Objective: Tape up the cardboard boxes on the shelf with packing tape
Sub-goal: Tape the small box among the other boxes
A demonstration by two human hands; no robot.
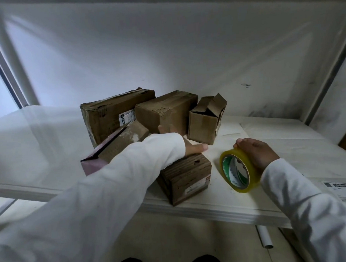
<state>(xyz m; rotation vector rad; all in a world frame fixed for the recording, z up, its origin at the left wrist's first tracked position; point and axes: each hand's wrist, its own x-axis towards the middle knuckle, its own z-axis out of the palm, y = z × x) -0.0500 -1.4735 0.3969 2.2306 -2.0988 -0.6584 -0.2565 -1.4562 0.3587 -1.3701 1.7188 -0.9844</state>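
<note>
In front of me is a white shelf [280,144] covered with pale sheeting. Five cardboard boxes sit on it in a cluster. At the back, a long taped box [110,112] lies just beside a second long box [164,109]; right of them stands a small box with its flaps open [205,122]. Nearer me are a box with a purple side [116,144] and, at the front edge, a small labelled box [188,178]. A roll of yellowish tape [239,171] stands on edge to its right. A white printed label [341,189] lies flat at the far right.
</note>
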